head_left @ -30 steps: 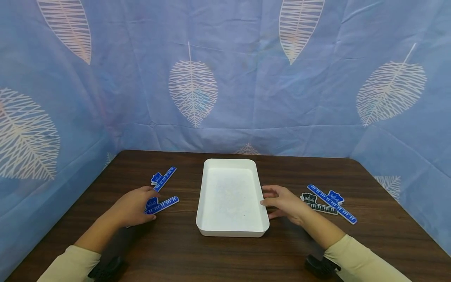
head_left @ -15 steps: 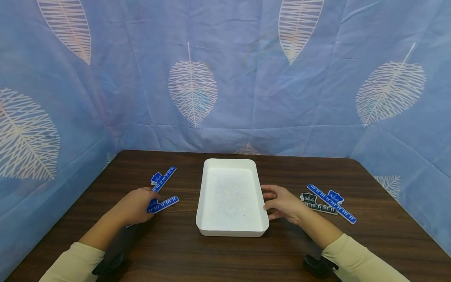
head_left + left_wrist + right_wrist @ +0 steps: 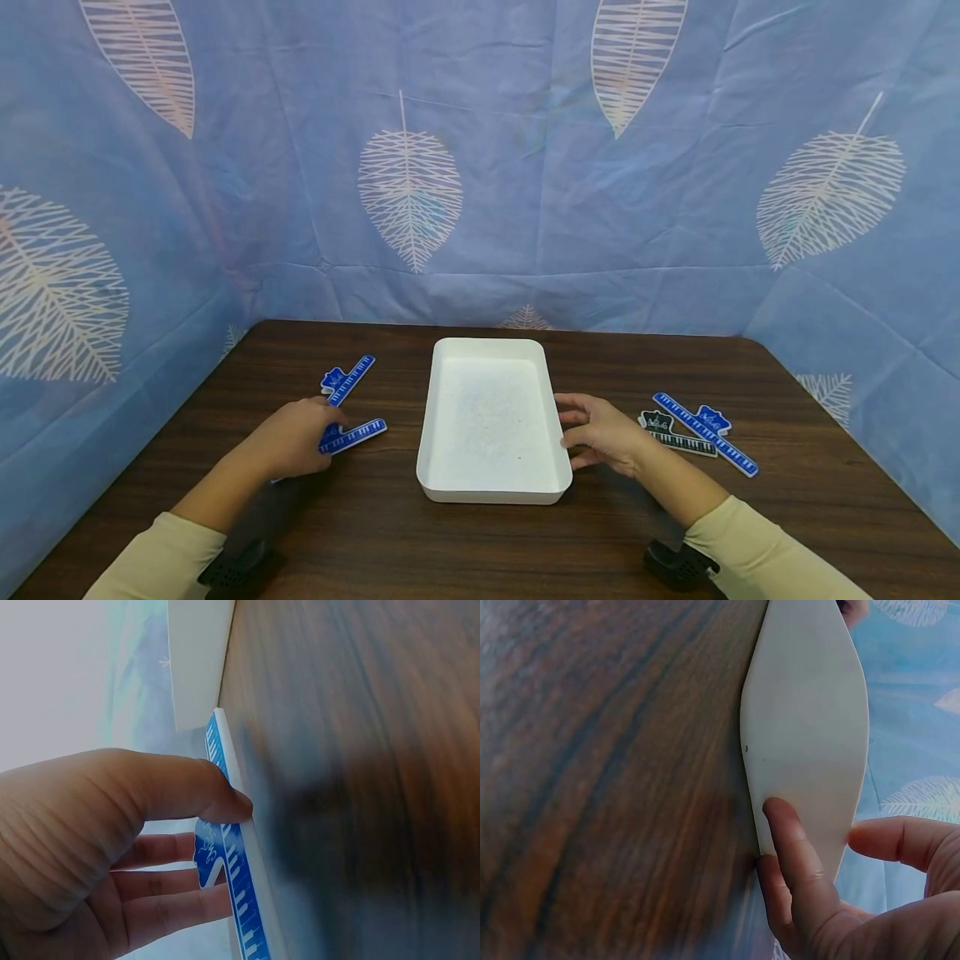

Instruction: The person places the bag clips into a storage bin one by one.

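Note:
A blue sheet-music clip (image 3: 358,436) with a piano-key pattern is pinched by my left hand (image 3: 296,437). In the left wrist view the thumb (image 3: 225,799) lies over the edge of its key strip, the other fingers behind. Beyond this hand lies a second blue clip (image 3: 348,383). Central on the table is a white rectangular tray (image 3: 495,497) with nothing in it. My right hand (image 3: 603,433) rests against the tray's right side. The right wrist view shows its fingertips (image 3: 781,814) on the outer wall and one digit at the rim.
Right of the tray, a blue clip (image 3: 705,433) lies across a black clip (image 3: 678,437) on the dark wooden table (image 3: 480,550). A light edge pokes out beneath my left hand. A blue leaf-print cloth (image 3: 510,192) surrounds the table's back and sides.
The left hand has closed its fingers on the near blue clip, which has shifted slightly to the right. The right hand stays at the tray's side, almost unmoved.

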Tool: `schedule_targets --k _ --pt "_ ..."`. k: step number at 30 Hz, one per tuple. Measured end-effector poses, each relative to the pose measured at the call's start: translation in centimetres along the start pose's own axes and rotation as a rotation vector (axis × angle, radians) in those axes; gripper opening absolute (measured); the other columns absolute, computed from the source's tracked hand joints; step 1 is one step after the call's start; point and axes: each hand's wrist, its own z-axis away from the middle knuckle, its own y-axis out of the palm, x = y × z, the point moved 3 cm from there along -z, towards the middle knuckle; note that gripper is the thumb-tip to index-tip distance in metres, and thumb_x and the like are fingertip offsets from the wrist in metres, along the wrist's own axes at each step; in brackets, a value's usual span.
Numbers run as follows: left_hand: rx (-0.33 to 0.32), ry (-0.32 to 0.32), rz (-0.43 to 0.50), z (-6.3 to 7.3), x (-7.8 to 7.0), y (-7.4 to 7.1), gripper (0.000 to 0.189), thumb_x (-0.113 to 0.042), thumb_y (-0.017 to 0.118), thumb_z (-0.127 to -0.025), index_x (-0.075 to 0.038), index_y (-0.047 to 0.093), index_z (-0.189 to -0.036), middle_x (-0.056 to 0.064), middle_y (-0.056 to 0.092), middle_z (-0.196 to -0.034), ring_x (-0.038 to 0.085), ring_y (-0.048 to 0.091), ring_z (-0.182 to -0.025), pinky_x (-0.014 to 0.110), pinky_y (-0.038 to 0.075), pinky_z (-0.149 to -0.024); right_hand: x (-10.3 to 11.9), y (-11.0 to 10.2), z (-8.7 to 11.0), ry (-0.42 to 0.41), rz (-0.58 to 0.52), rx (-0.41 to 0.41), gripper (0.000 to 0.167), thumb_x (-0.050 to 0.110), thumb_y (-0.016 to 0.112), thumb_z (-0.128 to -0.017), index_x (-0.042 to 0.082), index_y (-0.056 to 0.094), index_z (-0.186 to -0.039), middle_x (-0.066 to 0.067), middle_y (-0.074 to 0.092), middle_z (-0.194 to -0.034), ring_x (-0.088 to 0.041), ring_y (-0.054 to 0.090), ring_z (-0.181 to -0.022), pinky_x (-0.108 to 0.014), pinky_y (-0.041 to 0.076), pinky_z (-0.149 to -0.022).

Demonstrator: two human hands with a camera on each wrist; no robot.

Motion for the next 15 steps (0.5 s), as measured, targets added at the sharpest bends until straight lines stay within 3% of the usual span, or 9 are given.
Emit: schedule_targets --k 15 --pt "-0.036 0.061 -0.017 -0.7 -2.2 -1.9 0.036 -0.011 0.083 -0.071 -0.006 0.071 -0.105 0.007 0.066 -0.099 0.021 0.062 -0.085 0.044 0.056 -0.078 0.2 0.2 0.2 0.005 0.005 0.005 0.078 -0.013 0.056 -0.084 -0.007 0.016 -0.151 -0.039 0.033 -0.142 -0.035 0.065 -0.097 -0.048 0.058 -0.071"
